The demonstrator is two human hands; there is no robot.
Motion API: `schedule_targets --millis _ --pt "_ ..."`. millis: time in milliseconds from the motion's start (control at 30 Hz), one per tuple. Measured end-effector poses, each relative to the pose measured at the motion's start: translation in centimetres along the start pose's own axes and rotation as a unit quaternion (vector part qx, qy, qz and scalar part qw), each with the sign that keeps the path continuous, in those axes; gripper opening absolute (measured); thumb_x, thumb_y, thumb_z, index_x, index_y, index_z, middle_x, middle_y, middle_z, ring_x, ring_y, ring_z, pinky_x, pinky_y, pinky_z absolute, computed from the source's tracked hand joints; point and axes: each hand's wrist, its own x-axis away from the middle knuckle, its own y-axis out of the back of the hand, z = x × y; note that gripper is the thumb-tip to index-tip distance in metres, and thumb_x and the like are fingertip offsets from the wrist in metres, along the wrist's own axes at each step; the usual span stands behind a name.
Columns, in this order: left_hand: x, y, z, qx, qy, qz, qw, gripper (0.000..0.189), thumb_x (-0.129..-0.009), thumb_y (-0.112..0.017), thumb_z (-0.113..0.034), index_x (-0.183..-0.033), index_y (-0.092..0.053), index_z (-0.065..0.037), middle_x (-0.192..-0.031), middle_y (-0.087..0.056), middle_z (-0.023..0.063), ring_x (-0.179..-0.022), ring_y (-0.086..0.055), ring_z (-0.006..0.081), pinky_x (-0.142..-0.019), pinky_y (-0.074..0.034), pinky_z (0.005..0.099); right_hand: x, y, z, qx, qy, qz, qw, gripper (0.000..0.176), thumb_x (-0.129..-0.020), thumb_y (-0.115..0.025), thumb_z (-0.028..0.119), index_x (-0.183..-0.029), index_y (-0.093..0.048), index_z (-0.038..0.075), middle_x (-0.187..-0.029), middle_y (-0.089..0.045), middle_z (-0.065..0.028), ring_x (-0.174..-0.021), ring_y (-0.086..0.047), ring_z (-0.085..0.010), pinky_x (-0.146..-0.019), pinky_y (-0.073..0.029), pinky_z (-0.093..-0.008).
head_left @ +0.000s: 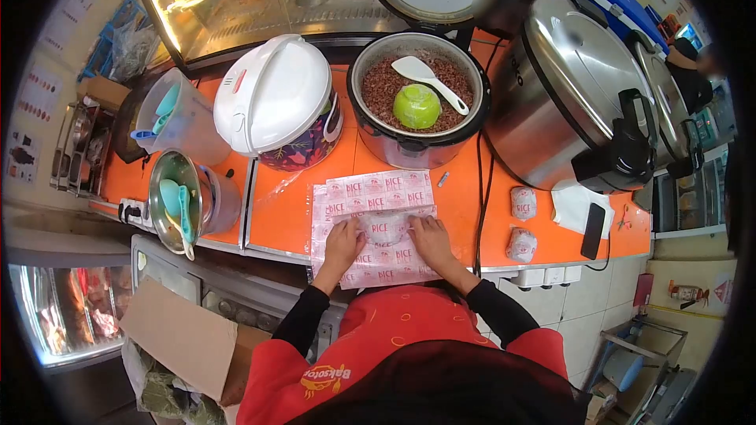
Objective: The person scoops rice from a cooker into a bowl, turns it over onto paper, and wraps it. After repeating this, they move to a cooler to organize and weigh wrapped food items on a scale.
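Note:
A sheet of paper printed "RICE" (pixel 383 228) is folded over a rounded lump on top of more printed sheets (pixel 339 193) at the counter's front edge. My left hand (pixel 343 245) pinches the left end of the folded paper. At its right end my right hand (pixel 429 239) has its fingers closed on the paper. Just behind the sheets, an open cooker (pixel 366 135) holds dark reddish rice (pixel 382 86), with a white paddle (pixel 421 75) and a green bowl (pixel 417 106) lying on it. Two wrapped bundles, one (pixel 524 203) behind the other (pixel 521 244), sit to the right.
On the orange counter (pixel 276 228), a white-lidded cooker (pixel 276 94) and utensil containers (pixel 185 138) stand left. A large steel cooker (pixel 575 94), black cables and a phone (pixel 593 231) are right. Behind is a lit food display (pixel 236 0); an open cardboard box (pixel 185 330) is below left.

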Motion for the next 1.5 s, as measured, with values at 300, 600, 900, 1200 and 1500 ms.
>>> schedule_targets --millis 300,600,900,1200,1500 --pt "-4.4 1.0 -0.2 -0.072 -0.087 0.109 0.988 0.043 -0.067 -0.066 -0.008 -0.108 -0.057 0.001 -0.111 -0.056 0.0171 -0.104 -0.054 0.0314 -0.089 -0.044 0.0384 -3.6 -1.8 -0.2 0.061 0.083 -0.040 0.994 0.042 -0.075 -0.058 0.011 -0.115 -0.053 0.003 -0.102 -0.059 -0.0137 -0.098 -0.055 -0.0301 -0.086 -0.040 -0.0431" --pt "2.3 -2.2 -1.9 -0.035 -0.034 0.081 0.995 0.093 -0.068 -0.063 -0.040 -0.132 -0.023 0.015 -0.136 -0.026 0.0340 -0.129 -0.023 0.0473 -0.109 -0.016 0.0521 0.9 -1.1 1.8 -0.247 -0.027 -0.002 0.969 0.066 -0.075 -0.054 0.013 -0.135 -0.031 -0.003 -0.133 -0.041 -0.0234 -0.113 -0.049 -0.0370 -0.101 -0.031 -0.0469" --pt "-2.6 -3.7 -10.8 0.589 0.301 -0.071 0.747 0.068 -0.078 -0.062 -0.018 -0.133 -0.029 0.004 -0.124 -0.043 0.0215 -0.113 -0.046 0.0340 -0.095 -0.040 0.0438 0.5 -2.3 0.2 -0.285 -0.040 0.040 0.957 0.082 -0.073 -0.059 0.020 -0.140 -0.018 -0.003 -0.143 -0.025 -0.0222 -0.135 -0.020 -0.0348 -0.112 -0.011 -0.0448" --pt "-4.3 -6.7 -22.4 0.657 0.341 0.029 0.672 0.037 -0.086 -0.054 -0.015 -0.118 -0.047 0.000 -0.108 -0.054 0.0100 -0.097 -0.055 0.0185 -0.082 -0.044 0.0312 4.8 7.8 -4.5 -0.813 -0.244 -0.097 0.520 0.073 -0.084 -0.061 0.013 -0.143 -0.018 0.005 -0.130 -0.043 -0.0091 -0.115 -0.046 -0.0172 -0.096 -0.038 -0.0268" --pt "-4.4 -12.0 -41.8 0.620 0.233 0.241 0.709 0.040 -0.081 -0.059 -0.005 -0.117 -0.042 0.000 -0.106 -0.054 0.0082 -0.096 -0.056 0.0168 -0.082 -0.047 0.0283 24.3 17.0 -16.6 -0.419 -0.270 -0.242 0.832 0.079 -0.085 -0.062 0.023 -0.142 -0.013 0.002 -0.141 -0.030 -0.0198 -0.129 -0.033 -0.0254 -0.104 -0.030 -0.0350"
